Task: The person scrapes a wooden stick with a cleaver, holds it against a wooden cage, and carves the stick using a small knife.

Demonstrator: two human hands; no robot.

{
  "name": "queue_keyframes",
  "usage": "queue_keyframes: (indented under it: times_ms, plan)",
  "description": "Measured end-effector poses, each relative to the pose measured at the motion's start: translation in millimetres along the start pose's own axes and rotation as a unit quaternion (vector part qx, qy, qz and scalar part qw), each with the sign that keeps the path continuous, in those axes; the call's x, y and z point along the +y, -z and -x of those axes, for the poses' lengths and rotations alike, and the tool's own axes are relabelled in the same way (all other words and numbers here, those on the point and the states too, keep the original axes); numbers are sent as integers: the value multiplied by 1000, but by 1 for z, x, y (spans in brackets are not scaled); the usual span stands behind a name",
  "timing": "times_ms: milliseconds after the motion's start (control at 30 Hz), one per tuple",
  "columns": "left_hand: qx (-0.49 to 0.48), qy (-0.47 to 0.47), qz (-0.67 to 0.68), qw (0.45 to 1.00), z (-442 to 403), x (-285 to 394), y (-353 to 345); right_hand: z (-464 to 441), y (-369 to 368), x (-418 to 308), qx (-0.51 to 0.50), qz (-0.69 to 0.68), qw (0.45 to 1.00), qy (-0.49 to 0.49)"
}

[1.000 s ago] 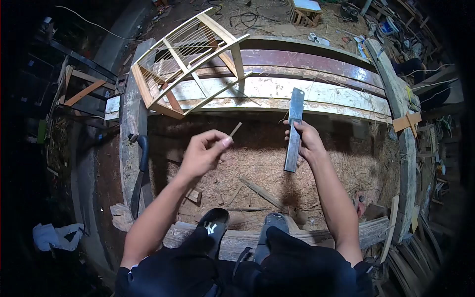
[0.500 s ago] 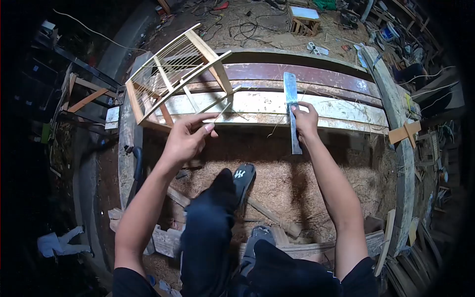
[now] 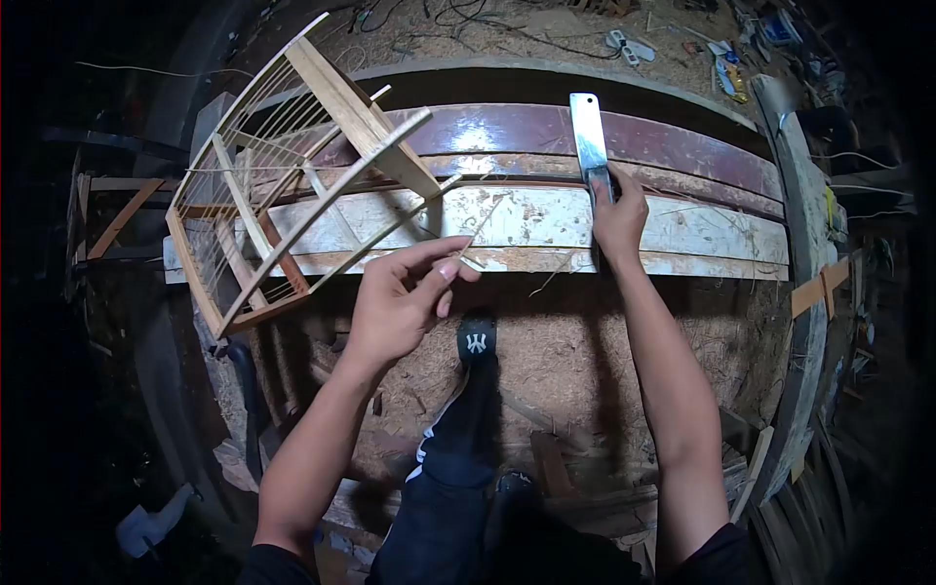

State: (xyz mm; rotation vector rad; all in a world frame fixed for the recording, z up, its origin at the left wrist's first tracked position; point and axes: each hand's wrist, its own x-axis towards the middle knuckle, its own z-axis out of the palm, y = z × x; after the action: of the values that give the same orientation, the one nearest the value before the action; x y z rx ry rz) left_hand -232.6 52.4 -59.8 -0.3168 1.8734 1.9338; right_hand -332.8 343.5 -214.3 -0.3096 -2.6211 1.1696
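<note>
Between the thumb and fingers of my left hand (image 3: 402, 297) is a thin wooden stick (image 3: 480, 230), pointing up and away over the near edge of the white plank (image 3: 531, 219). My right hand (image 3: 620, 214) grips a metal blade tool (image 3: 589, 136) by its lower part, its shiny flat end with a small hole pointing away from me over the planks. To the left, a wooden frame (image 3: 336, 107) strung with many thin rods rests tilted on the planks, a short way beyond my left hand.
A dark red plank (image 3: 663, 141) lies behind the white one. At the right runs a thick beam (image 3: 807, 244) with crossed wood pieces (image 3: 821, 288). Wood shavings and offcuts cover the ground around my feet. A power strip (image 3: 624, 47) lies at the back.
The planks and wooden frame now appear closer, with the frame further left. One foot has come forward to near the planks. Both hands keep hold of the stick and the blade tool.
</note>
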Motion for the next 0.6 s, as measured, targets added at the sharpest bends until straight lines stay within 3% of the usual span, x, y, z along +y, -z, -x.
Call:
queue_keyframes:
  times_ms: [167,233,300,367,433,600]
  plan:
    - [-3,47,14,999,5,28,-5,7,18,-15,-62,108,992,-23]
    - [-5,27,22,999,4,32,-7,5,33,-20,-43,79,994,56]
    - [2,32,18,999,3,41,-11,0,60,-35,-86,-4,995,47]
    - [5,55,-21,998,1,61,-18,-3,86,-38,-96,-47,994,30]
    - [0,52,-37,998,-1,84,-29,-12,123,-57,-122,-93,987,-46]
    - [-44,17,-79,996,-24,131,-50,-38,197,-44,-113,-91,984,-107]
